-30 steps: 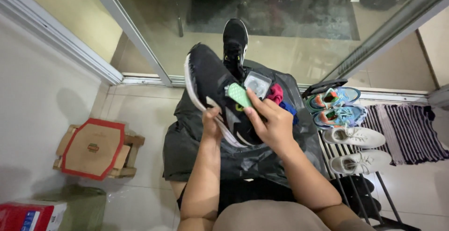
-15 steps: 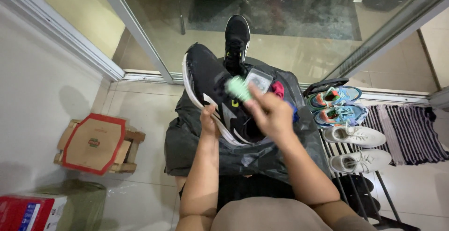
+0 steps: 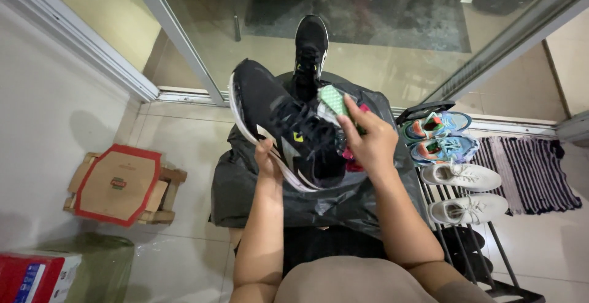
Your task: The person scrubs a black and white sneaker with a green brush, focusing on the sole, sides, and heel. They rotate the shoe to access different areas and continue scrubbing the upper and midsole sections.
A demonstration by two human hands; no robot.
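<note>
The person sits over a black bag (image 3: 257, 198) spread on the lap, scrubbing a black shoe (image 3: 288, 128). The left hand (image 3: 267, 159) is closed around the sole edge from below, holding the shoe tilted, toe toward 10 o'clock. The right hand (image 3: 368, 140) is curled tight on a green sponge (image 3: 332, 99), pressed against the shoe's collar at about 1 o'clock. My guess is the cleaning is mid-way; the next move would call for a firm left grip while the sponge works along the upper. A second black shoe (image 3: 310, 42) is on the foot, toward 12 o'clock. At 3 o'clock a rack (image 3: 491, 266) holds blue trainers (image 3: 438, 137) and white trainers (image 3: 466, 192). At 9 o'clock a cardboard box (image 3: 116, 186) lies on the floor; what is in it I cannot tell.
</note>
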